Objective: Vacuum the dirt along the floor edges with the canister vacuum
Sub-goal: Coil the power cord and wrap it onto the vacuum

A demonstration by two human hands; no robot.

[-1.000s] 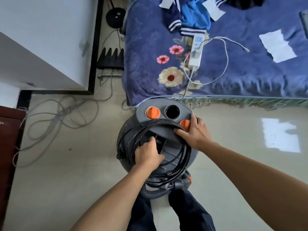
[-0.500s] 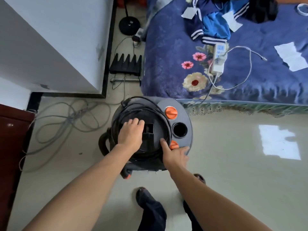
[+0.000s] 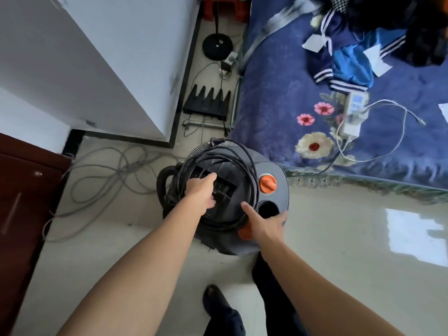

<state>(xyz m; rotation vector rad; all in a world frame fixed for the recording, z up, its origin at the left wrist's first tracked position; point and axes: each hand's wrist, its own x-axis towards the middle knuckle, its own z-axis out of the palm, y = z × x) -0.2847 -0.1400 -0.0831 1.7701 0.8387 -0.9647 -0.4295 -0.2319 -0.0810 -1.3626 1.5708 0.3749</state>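
Both on the vacuum (image 3: 269, 169): left hand (image 3: 201, 190) curls over the top handle; right hand (image 3: 266, 225) clasps the grey rim, thumb on the coiled cord (image 3: 223, 224).

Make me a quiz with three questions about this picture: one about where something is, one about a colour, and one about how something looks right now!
1. Where is the white power strip?
A. on the floor
B. on the blue blanket of the bed
C. on the dark wooden door

2. What colour is the round knob on top of the vacuum?
A. orange
B. green
C. yellow

3. How is the vacuum's black cord right now?
A. stretched across the floor
B. hanging on the wall
C. coiled on the vacuum's top

Answers:
1 B, it lies on the flowered blanket.
2 A, the knob is bright orange against the grey top.
3 C, its loops sit in a ring on the top.
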